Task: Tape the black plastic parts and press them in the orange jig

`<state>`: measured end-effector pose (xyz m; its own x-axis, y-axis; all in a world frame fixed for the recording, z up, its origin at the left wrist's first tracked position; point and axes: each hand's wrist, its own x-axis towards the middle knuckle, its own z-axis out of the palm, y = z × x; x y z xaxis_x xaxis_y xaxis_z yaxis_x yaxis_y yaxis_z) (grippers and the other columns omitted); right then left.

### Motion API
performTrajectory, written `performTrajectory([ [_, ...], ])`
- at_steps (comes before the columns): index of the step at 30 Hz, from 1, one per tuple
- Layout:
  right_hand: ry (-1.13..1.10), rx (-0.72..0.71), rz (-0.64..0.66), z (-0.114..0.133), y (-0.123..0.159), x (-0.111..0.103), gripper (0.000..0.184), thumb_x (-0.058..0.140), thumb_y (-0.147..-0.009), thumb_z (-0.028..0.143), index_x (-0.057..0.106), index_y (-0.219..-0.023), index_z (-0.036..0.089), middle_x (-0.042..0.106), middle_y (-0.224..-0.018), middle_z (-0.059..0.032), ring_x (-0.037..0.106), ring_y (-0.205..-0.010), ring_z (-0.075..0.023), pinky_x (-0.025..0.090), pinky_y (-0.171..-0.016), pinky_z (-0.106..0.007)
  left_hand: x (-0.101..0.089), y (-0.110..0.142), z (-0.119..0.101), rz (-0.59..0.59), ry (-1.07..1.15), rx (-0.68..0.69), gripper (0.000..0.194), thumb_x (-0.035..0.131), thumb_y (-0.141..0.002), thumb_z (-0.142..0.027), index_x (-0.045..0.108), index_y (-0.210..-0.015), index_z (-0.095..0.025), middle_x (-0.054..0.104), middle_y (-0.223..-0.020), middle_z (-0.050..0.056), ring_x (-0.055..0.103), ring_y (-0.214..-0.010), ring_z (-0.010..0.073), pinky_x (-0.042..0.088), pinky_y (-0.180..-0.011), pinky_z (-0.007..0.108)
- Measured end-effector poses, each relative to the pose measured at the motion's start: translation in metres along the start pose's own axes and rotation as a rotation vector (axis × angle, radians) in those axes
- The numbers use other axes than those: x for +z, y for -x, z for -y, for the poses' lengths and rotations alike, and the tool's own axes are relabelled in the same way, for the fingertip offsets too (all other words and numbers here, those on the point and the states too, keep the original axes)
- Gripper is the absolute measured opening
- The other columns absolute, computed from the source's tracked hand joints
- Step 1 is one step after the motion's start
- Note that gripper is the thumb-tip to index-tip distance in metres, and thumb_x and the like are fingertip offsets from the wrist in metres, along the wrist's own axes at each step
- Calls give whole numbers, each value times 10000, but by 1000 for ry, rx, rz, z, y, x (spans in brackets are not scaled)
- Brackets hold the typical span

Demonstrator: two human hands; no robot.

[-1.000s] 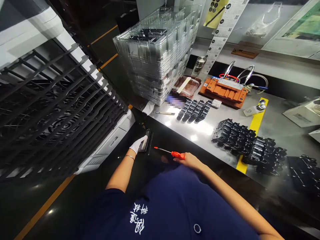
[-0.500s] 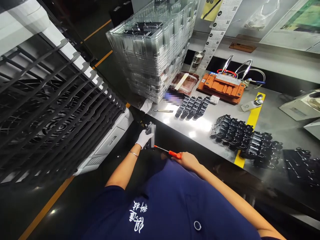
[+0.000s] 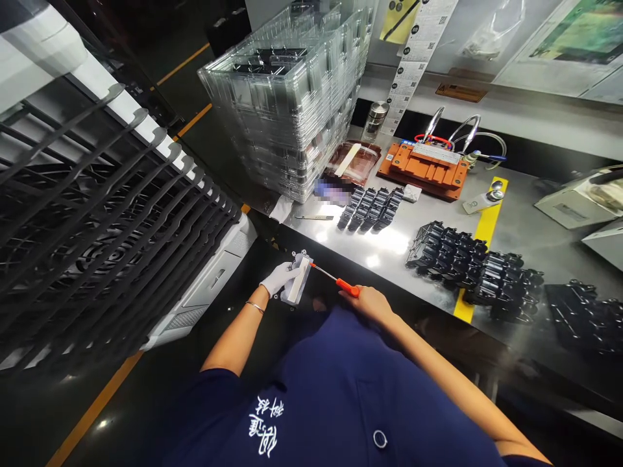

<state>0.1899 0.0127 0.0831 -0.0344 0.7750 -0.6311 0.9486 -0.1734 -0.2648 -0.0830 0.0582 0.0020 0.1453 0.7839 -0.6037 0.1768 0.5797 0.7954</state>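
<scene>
In a white glove, my left hand [image 3: 279, 279] is closed around a dark moulded part [image 3: 298, 280] with a shiny flat face, held in the air beside the bench edge. My bare right hand [image 3: 370, 303] grips an orange-handled tool [image 3: 348, 287] with a thin metal shaft, much like a screwdriver or deburring tool. Its orange-red tip touches, or nearly touches, the upper right edge of the part. Contact is too small to make out. My left fingertips are partly hidden behind the part.
The metal bench [image 3: 341, 243] carries rows of black moulded parts [image 3: 372, 209], more black parts [image 3: 450, 256] and an orange fixture [image 3: 423, 170]. Stacked clear trays [image 3: 292, 123] rise at its left end. A large fan unit [image 3: 111, 227] stands close on my left.
The part has turned so its flat face catches more light and tilts. The tool's tip has moved from the part's lower end up to its upper right edge.
</scene>
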Motion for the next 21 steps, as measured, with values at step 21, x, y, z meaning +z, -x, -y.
performTrajectory([
  [21,-299,63,107,-80,20,23,411,487,-841,579,631,-778,199,675,-773,-28,632,-719,-183,383,-583,-250,8,6,14,-11,-927,265,230,577,-761,-147,644,-967,-226,685,-1010,73,620,-1007,231,412,-968,356],
])
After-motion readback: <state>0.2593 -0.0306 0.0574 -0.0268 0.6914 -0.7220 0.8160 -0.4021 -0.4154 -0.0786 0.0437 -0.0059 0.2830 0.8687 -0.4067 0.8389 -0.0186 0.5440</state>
